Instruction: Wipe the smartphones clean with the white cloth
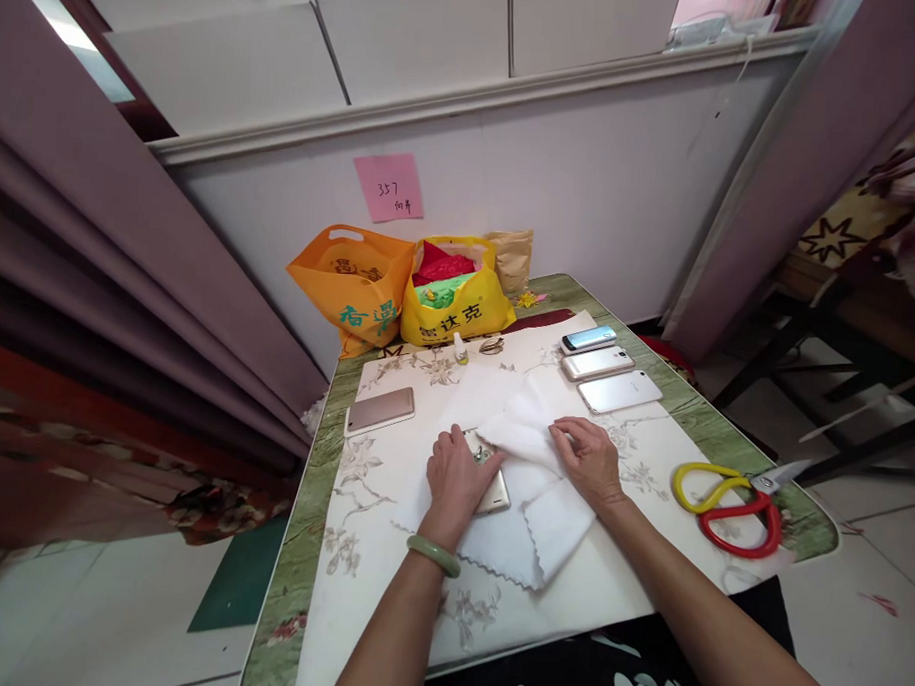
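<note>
My left hand (457,475) grips a pale gold phone (495,495), its thumb on the right side and its fingers curled over the top left; the hand hides much of the phone. A thin white cloth (499,547) with a zigzag-cut edge lies under the phone, and part of it is lifted and folded over on the right. My right hand (588,460) pinches that raised fold between thumb and fingers, just right of the phone. On the left wrist is a green bangle (433,555).
A rose-gold phone (380,410) lies at left. Several phones, one silver (621,392), are stacked in a row at back right. Large scissors (744,503) rest open at right. Behind stand an orange bag (354,289), a yellow bag (459,308) and a small bottle (460,350).
</note>
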Available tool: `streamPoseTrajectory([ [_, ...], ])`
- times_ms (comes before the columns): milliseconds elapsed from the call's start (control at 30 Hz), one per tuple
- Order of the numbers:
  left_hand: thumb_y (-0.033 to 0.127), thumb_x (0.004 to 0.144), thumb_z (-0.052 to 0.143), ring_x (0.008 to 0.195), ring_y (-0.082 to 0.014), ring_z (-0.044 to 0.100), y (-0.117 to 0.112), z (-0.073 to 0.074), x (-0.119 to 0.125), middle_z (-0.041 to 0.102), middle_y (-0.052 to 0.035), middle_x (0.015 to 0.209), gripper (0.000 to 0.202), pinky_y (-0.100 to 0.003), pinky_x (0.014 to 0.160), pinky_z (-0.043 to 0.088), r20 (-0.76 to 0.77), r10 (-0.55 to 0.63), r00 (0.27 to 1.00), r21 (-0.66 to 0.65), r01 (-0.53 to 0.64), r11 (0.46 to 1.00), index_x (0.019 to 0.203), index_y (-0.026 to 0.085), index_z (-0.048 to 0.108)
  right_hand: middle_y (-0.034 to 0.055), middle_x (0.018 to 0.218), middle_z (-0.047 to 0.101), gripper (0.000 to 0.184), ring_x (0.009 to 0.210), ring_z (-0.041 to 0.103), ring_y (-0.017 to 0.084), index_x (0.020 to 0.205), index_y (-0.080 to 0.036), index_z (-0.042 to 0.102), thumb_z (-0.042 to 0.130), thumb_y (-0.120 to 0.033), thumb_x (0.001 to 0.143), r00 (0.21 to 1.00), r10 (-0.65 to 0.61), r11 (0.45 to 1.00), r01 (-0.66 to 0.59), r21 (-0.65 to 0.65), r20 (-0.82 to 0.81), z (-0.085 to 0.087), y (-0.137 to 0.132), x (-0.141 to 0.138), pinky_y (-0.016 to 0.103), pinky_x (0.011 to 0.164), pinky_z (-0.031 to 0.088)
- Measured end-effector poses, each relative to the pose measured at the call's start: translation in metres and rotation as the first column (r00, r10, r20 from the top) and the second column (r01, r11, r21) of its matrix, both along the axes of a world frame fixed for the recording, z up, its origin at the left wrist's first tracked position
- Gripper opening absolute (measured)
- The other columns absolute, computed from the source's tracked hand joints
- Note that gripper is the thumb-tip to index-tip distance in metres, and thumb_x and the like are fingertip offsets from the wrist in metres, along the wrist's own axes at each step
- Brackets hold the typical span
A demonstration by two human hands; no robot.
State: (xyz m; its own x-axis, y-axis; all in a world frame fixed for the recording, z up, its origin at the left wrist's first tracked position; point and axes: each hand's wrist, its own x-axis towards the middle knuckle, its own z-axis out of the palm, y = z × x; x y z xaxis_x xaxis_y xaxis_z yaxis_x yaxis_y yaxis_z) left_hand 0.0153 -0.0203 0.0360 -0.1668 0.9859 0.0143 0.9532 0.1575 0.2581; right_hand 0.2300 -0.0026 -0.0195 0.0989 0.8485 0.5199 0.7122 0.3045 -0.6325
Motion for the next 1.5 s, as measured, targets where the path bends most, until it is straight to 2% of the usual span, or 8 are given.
streamPoseTrajectory([
  [200,0.029,0.073,0.058,0.116,-0.0318,0.050,0.006,0.006,0.005,0.059,-0.0147,0.122,0.069,-0.046,0.098,0.037,-0.013,-0.237,0.971,-0.041,0.236,0.971,0.138,0.017,0.039,0.0035,0.094,0.072,0.025,0.087,0.065,0.022,0.083,-0.025,0.070,0.052,-0.039,0.092,1.000,-0.003,0.999,0.002,-0.039,-0.012,-0.001,-0.001,0.001,0.035,0.084,0.045],
  [333,0.002,0.065,0.044,0.135,-0.0236,0.041,0.009,0.006,-0.008,0.057,-0.0056,0.136,0.097,-0.052,0.113,0.023,0.091,-0.584,0.807,-0.088,0.590,0.802,0.153,0.032,0.014,0.0034,0.094,0.072,0.024,0.087,0.064,0.021,0.083,-0.024,0.070,0.052,-0.038,0.092,1.000,-0.011,0.999,0.010,-0.044,-0.011,-0.002,0.000,0.001,0.035,0.083,0.045],
  [400,-0.001,0.064,0.041,0.144,-0.0218,0.030,0.009,0.007,-0.012,0.048,-0.0021,0.147,0.103,-0.055,0.117,0.017,0.091,-0.643,0.760,-0.098,0.650,0.754,0.153,0.037,0.008,0.0037,0.094,0.072,0.025,0.087,0.064,0.022,0.083,-0.024,0.070,0.052,-0.038,0.092,1.000,-0.006,0.999,0.005,-0.046,-0.011,-0.001,0.000,0.001,0.035,0.083,0.045],
  [567,0.023,0.075,0.060,0.149,-0.0310,0.017,0.012,0.016,-0.008,0.020,-0.0094,0.162,0.096,-0.059,0.115,0.023,0.033,-0.578,0.815,-0.095,0.578,0.810,0.155,0.027,0.007,0.0042,0.094,0.072,0.024,0.087,0.065,0.022,0.086,-0.025,0.070,0.051,-0.038,0.092,1.000,0.025,0.999,-0.025,-0.033,-0.009,0.002,0.000,0.001,0.036,0.083,0.045],
  [767,0.048,0.090,0.051,0.145,-0.0300,0.027,-0.012,0.005,0.017,0.047,-0.0133,0.148,0.064,-0.065,0.118,0.006,-0.204,-0.647,0.735,0.059,0.669,0.741,0.146,0.021,0.037,0.0048,0.094,0.073,0.025,0.089,0.065,0.022,0.084,-0.025,0.070,0.051,-0.039,0.092,1.000,0.022,0.999,-0.022,-0.028,-0.023,0.002,0.001,0.001,0.037,0.086,0.046],
  [1000,0.050,0.096,0.037,0.143,-0.0305,0.033,-0.068,-0.033,0.036,0.041,-0.0166,0.151,0.063,-0.064,0.118,0.008,-0.287,-0.543,0.789,0.111,0.591,0.799,0.147,0.014,0.037,0.0041,0.094,0.073,0.025,0.087,0.066,0.021,0.082,-0.026,0.071,0.052,-0.038,0.092,0.998,0.025,0.998,-0.028,-0.063,-0.058,0.004,0.001,0.001,0.035,0.084,0.047],
  [1300,0.050,0.094,0.040,0.143,-0.0332,0.031,-0.024,-0.030,0.054,0.038,-0.0180,0.153,0.066,-0.067,0.115,0.014,-0.226,-0.483,0.846,0.067,0.508,0.859,0.149,0.014,0.032,0.0036,0.091,0.073,0.024,0.084,0.066,0.021,0.080,-0.026,0.071,0.053,-0.037,0.091,0.995,0.017,0.996,-0.026,-0.089,-0.101,0.003,0.002,0.003,0.033,0.078,0.049],
  [1500,0.049,0.095,0.041,0.144,-0.0329,0.030,-0.059,-0.035,0.043,0.037,-0.0181,0.153,0.067,-0.067,0.116,0.012,-0.261,-0.515,0.817,0.100,0.553,0.827,0.149,0.011,0.032,0.0041,0.092,0.073,0.025,0.086,0.066,0.021,0.079,-0.026,0.070,0.052,-0.038,0.091,0.995,0.027,0.995,-0.037,-0.094,-0.100,0.004,0.003,0.003,0.034,0.082,0.048],
])
